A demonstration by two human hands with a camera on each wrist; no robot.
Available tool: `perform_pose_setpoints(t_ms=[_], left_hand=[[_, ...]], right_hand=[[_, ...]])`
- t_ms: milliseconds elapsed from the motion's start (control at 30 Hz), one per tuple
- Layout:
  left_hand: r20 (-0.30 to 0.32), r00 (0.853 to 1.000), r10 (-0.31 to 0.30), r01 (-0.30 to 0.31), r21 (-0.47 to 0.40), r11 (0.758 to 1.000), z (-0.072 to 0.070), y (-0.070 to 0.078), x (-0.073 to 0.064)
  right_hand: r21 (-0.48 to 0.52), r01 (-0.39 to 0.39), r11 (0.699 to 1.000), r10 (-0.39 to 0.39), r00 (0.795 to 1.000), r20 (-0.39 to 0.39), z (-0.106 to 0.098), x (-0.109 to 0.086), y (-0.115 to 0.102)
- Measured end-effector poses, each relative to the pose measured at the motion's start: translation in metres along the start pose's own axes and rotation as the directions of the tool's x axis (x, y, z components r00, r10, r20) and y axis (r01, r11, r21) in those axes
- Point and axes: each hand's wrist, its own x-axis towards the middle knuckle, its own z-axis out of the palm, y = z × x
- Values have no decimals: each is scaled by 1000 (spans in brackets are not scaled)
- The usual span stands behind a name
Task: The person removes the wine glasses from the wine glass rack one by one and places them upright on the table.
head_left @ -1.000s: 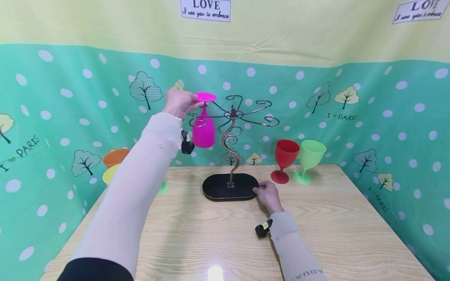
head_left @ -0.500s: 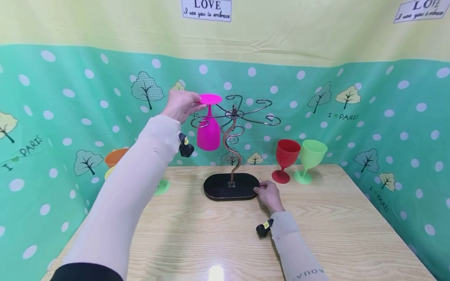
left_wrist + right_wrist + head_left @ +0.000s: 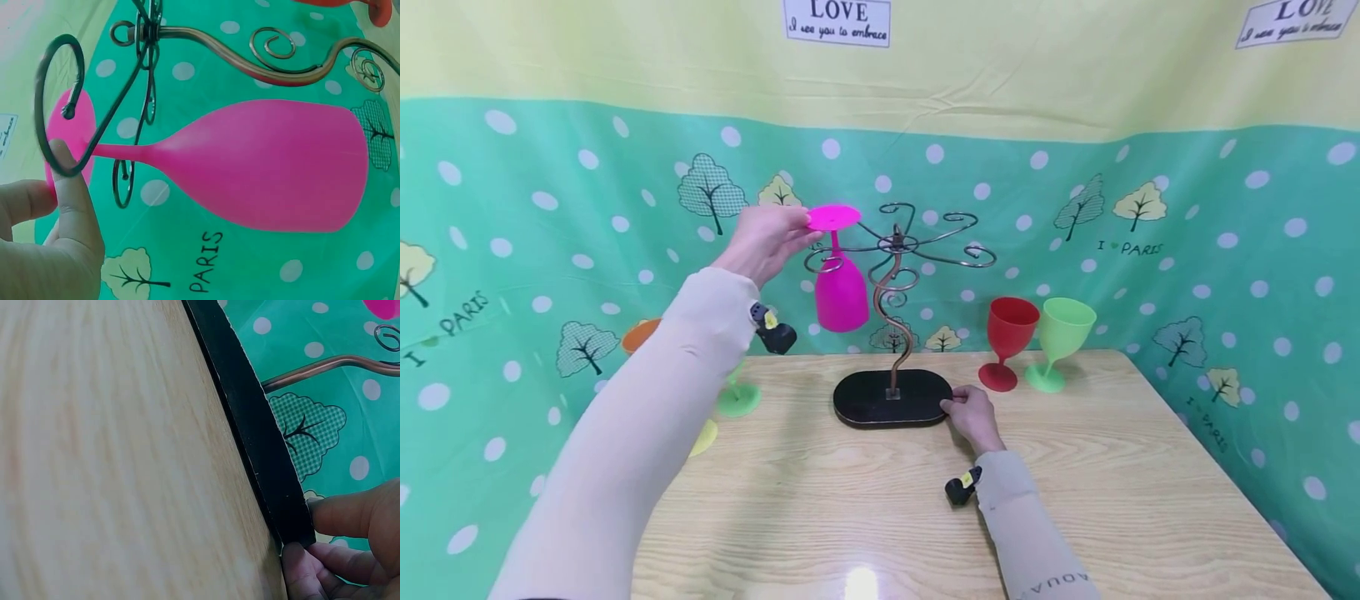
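Note:
My left hand [image 3: 767,237] pinches the foot of a magenta plastic goblet [image 3: 841,296], held upside down. The goblet hangs at the left side of a metal stemware rack [image 3: 898,321] with curled wire arms. In the left wrist view, one wire curl [image 3: 41,106] passes in front of the goblet's foot, and the stem [image 3: 119,152] runs beside the wire. Whether the foot touches the wire, I cannot tell. With thumb and fingers, my right hand [image 3: 975,418] grips the right end of the rack's black oval base [image 3: 857,400]; the right wrist view shows this grip on the base edge [image 3: 262,444].
A red goblet [image 3: 1011,329] and a light green goblet [image 3: 1066,325] stand upright at the back right. Left of the rack, an orange goblet [image 3: 638,336], a green one [image 3: 739,402] and a yellow one [image 3: 703,439] are partly hidden by my left arm. A patterned curtain [image 3: 985,167] hangs behind the table.
The magenta goblet shifted right, then back left and somewhat lower, with my left hand and wrist dropping too. My right hand and the rack's base have stayed in place.

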Motion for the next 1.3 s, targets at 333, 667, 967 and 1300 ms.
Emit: perform_pose_setpoints(t_ms=[333, 667, 967, 1300], left_hand=[[12, 1000, 6, -6, -6, 1000, -24, -11, -12], [13, 1000, 10, -9, -70, 998, -41, -23, -25], [54, 998, -13, 18, -93, 996, -61, -28, -33], [40, 998, -39, 46, -204, 978, -79, -39, -43]], right_hand=[[-7, 8, 1000, -8, 1000, -1, -2, 0, 0], [-18, 12, 1000, -12, 1000, 11, -2, -3, -2], [-16, 3, 1000, -2, 1000, 26, -1, -2, -1], [-22, 4, 1000, -3, 1000, 23, -1, -4, -3]])
